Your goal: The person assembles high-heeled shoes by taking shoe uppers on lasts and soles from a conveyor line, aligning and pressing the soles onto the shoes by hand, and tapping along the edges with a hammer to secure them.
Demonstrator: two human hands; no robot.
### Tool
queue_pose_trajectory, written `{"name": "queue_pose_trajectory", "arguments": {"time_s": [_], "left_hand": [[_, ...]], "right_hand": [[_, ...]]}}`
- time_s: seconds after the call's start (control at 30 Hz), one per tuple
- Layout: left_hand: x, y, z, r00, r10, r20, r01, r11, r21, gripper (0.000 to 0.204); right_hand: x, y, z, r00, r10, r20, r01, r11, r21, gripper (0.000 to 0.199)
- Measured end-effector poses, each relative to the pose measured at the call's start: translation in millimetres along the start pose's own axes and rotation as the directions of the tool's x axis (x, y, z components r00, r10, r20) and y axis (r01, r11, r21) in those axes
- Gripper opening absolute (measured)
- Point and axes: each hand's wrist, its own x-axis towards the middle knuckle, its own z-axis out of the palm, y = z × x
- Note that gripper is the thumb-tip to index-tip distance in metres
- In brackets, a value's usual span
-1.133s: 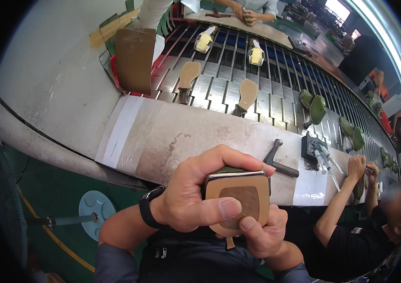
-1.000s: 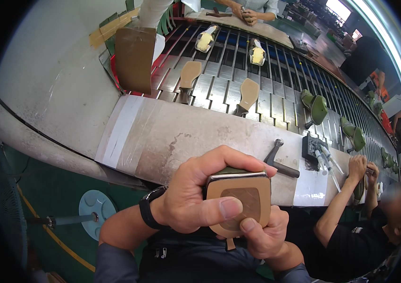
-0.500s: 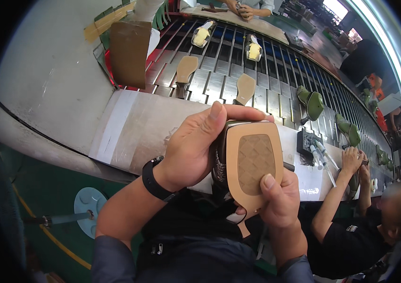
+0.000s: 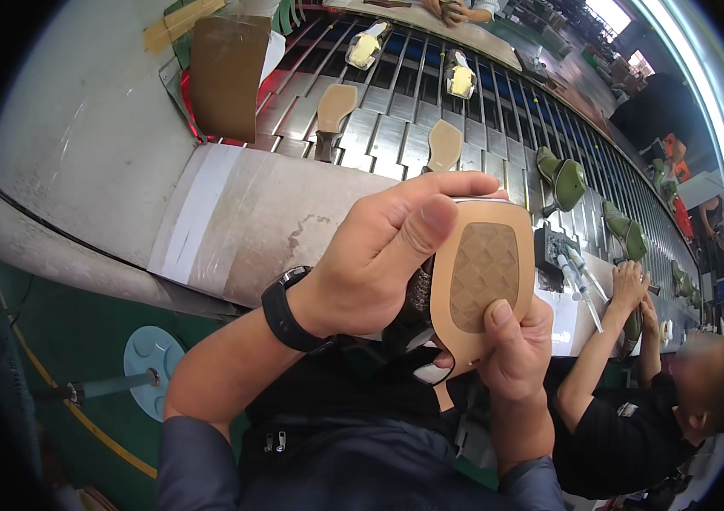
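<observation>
A shoe with a dark, glittery upper is held sole-up in front of me. Its tan sole, with a darker diamond-patterned panel, faces me. My left hand is closed round the left side and the toe end, its thumb against the sole's upper left edge and its fingers over the top. My right hand grips the shoe lower down on the right, thumb pressed on the panel's lower edge and the other fingers mostly hidden behind. The heel end points down toward my body.
Beyond the worktop runs a slatted metal conveyor bearing several shoes, some with tan soles up, and green shoes. Brushes with pale handles lie at a dark block. A co-worker works at my right; a blue stool stands left.
The shoe and both hands have shifted slightly right and up in view. My left thumb has come down from pointing up to lie along the sole's edge.
</observation>
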Motion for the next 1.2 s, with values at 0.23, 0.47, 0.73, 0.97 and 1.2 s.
{"name": "queue_pose_trajectory", "arguments": {"time_s": [0.23,0.47,0.73,0.97,1.2], "left_hand": [[-7,-5,-4,0.994,0.092,0.066,-0.097,0.991,0.088,0.07],[-41,32,-6,0.997,-0.006,0.072,-0.012,0.971,0.238,0.091],[-84,62,24,0.967,0.053,-0.248,0.033,0.943,0.33,0.036],[-90,79,29,0.931,0.033,-0.363,0.108,0.926,0.362,0.02],[-85,106,22,0.913,-0.112,-0.391,0.309,0.817,0.487,0.024]], "right_hand": [[-3,1,8,0.997,-0.031,-0.076,0.028,0.999,-0.043,0.035],[-26,1,24,1.0,0.013,0.002,-0.012,0.978,-0.21,0.04],[-41,26,47,0.958,-0.183,0.221,0.271,0.828,-0.491,0.023],[-35,25,68,0.912,-0.293,0.287,0.41,0.685,-0.603,0.016],[-24,23,83,0.873,-0.312,0.375,0.487,0.62,-0.616,0.013]]}}
